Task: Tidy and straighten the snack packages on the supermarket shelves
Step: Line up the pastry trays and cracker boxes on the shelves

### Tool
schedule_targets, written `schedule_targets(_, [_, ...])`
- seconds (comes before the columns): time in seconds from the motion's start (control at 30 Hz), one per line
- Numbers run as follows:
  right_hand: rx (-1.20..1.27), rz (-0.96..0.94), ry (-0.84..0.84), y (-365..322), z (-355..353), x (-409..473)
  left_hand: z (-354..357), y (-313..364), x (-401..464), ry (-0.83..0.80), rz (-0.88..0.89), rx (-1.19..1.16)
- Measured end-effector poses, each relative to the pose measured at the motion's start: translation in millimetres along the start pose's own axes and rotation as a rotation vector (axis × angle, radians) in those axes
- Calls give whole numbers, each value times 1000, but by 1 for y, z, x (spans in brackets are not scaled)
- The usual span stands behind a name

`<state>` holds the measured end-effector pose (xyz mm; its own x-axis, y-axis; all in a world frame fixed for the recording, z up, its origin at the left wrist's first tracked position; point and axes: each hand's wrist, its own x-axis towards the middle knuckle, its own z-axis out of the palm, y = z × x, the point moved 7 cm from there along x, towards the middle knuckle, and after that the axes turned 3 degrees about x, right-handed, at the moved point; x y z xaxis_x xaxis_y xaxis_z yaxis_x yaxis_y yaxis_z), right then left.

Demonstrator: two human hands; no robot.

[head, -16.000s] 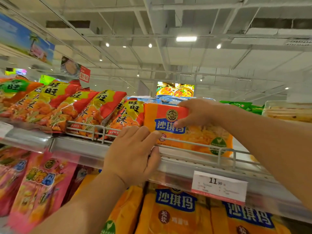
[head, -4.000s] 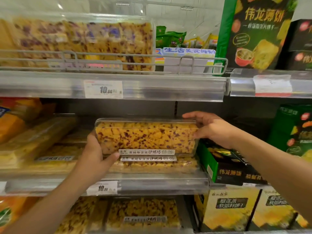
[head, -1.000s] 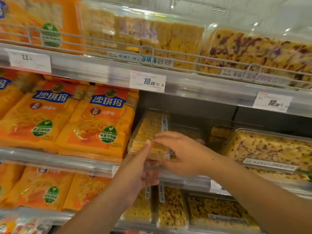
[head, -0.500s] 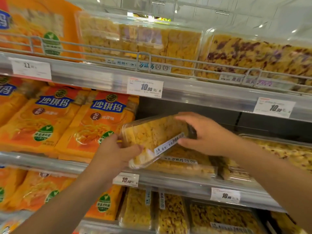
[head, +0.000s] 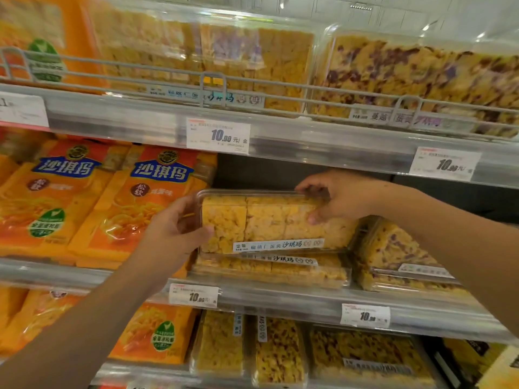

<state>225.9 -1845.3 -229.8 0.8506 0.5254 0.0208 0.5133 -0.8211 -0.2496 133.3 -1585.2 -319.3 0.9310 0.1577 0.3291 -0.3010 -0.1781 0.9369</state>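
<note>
A clear plastic box of yellow sachima cakes (head: pixel 269 223) stands on its long edge on the middle shelf, its white label strip facing me. My left hand (head: pixel 179 231) grips its left end with the thumb on the front. My right hand (head: pixel 339 196) holds its top right corner. The box rests on another clear box (head: pixel 269 269) lying flat beneath it. Orange sachima bags (head: pixel 140 203) stand just to the left. A tilted box with purple-flecked cakes (head: pixel 393 248) lies to the right.
The middle shelf rail (head: pixel 280 300) carries white 10.00 price tags (head: pixel 193 295). The upper shelf (head: pixel 309 141) with a wire guard holds more clear boxes close above my hands. The lower shelf holds further boxes (head: pixel 278 352) and orange bags (head: pixel 151 332).
The box was tilted with its left end down half a second ago; it now stands level and upright on the lower box, with both hands still on its ends.
</note>
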Motion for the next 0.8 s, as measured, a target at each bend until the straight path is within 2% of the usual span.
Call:
schedule_targets(0.1, [-12, -11, 35, -6, 2, -4, -4, 4, 0, 90, 101, 104])
schedule_targets(0.23, [-25, -13, 55, -12, 6, -6, -12, -1, 4, 136, 106, 222])
schedule_targets(0.4, [-6, 8, 66, -14, 8, -12, -7, -12, 5, 26, 75, 280])
schedule_targets(0.57, [-14, 22, 54, -19, 7, -17, -10, -15, 6, 86, 75, 348])
schedule_targets(0.8, [-45, 42, 64, -20, 10, -17, -10, -18, 8, 38, 95, 341])
